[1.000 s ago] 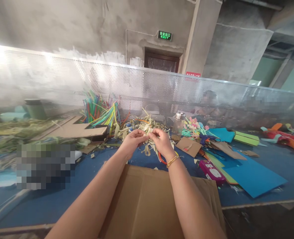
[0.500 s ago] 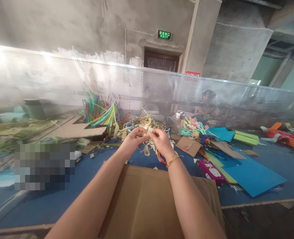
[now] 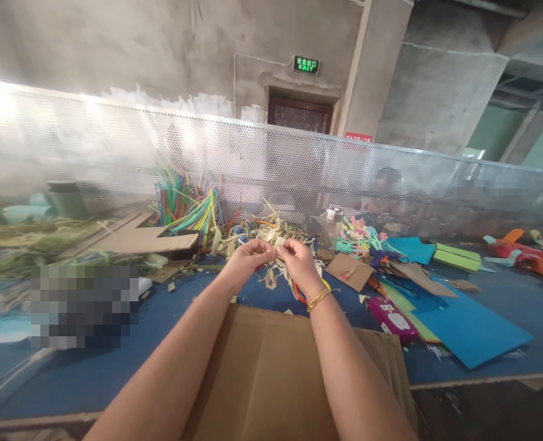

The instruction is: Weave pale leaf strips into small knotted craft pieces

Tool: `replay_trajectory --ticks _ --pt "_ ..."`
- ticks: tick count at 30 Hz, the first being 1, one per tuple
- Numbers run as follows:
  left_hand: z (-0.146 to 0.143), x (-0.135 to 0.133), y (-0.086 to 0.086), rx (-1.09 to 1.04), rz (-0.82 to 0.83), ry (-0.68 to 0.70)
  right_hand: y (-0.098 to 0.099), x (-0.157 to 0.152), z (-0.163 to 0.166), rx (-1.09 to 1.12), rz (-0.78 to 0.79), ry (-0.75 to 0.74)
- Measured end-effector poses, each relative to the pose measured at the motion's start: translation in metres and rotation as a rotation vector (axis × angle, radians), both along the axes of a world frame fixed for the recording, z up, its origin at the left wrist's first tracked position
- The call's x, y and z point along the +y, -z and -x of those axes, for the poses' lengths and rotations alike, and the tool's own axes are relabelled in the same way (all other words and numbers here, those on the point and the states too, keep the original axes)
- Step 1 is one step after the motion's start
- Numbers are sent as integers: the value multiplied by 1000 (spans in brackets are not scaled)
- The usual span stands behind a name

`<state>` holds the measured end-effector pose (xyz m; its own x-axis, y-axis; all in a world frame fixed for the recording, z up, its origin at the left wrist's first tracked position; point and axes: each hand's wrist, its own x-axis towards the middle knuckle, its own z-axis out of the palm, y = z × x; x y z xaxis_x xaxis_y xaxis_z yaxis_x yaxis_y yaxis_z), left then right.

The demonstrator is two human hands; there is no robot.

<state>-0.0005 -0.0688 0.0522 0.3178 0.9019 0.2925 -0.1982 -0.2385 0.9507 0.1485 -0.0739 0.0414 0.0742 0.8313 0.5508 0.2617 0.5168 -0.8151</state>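
Note:
My left hand [image 3: 247, 263] and my right hand [image 3: 299, 262] meet above the table, with thumbs and fingers pinched together. Between the fingertips is a small pale piece of dried husk [image 3: 279, 242], mostly covered by the fingers. Just behind my hands lies a loose heap of dried husks [image 3: 278, 228], and a curled bit hangs below them. A gold chain bracelet is on my right wrist. Beneath my forearms a brown cardboard sheet [image 3: 271, 373] extends over the table's near edge.
Colourful pipe cleaners [image 3: 174, 202] stand left of the heap, near cut cardboard [image 3: 138, 242]. To the right are a glass bottle [image 3: 330, 233], a purple box [image 3: 392, 320] and blue sheets [image 3: 471, 324]. A perforated metal screen [image 3: 207, 147] runs along the back.
My fingers have shifted slightly around the husk piece, still pinching it. The whole view has moved a little; the things on the table look unchanged.

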Motion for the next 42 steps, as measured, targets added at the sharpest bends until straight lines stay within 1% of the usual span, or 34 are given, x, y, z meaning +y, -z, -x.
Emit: replay_trajectory --ticks 5,9,12,14,16,19,21,25,28,30,32,34,37,42 --pt "-1 5 4 8 34 -2 3 2 1 -103 -8 53" --pt "-3 4 6 -8 123 -18 4 4 2 -176 -46 99" --pt "-3 3 6 -8 192 -10 4 5 2 -234 -112 180" --pt "-3 3 6 -16 213 -6 4 5 3 -244 -141 212" --pt "-3 4 7 -25 203 -5 4 6 4 -225 -143 213" --pt "-3 5 8 -43 179 -9 6 7 6 -153 -124 166" --pt "-3 5 8 -46 176 -11 6 8 7 -72 -89 85" --pt "-1 5 7 -11 176 -36 4 7 6 128 71 -112" --pt "-1 6 7 54 142 -53 1 4 3 208 128 -200" --pt "-1 6 8 113 91 -53 1 5 0 188 140 -201" --pt "-2 7 9 163 46 -53 4 7 -3 137 146 -165" --pt "-1 7 10 196 32 -40 7 10 -6 82 134 -143" --pt "3 10 11 236 64 10 8 11 -11 2 102 -184" --pt "10 11 9 254 168 100 3 8 -17 -72 91 -252"
